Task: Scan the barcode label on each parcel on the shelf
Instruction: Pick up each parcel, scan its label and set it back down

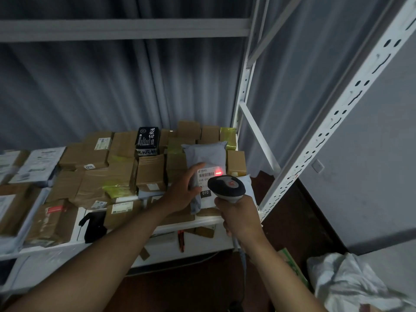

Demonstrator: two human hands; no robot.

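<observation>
While the red light fell on the label:
Left hand (182, 190): gripped grey parcel (206, 158), at shelf (157, 230) right front corner.
Right hand (238, 213): wrapped around scanner (226, 188).
Barcode label (206, 176): faced up on the parcel.

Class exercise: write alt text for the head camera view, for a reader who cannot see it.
A person's right hand aims a handheld barcode scanner at the white label on a grey mailer bag, where a red glow falls, while the left hand steadies the bag. Brown cardboard parcels crowd the white metal shelf.
</observation>
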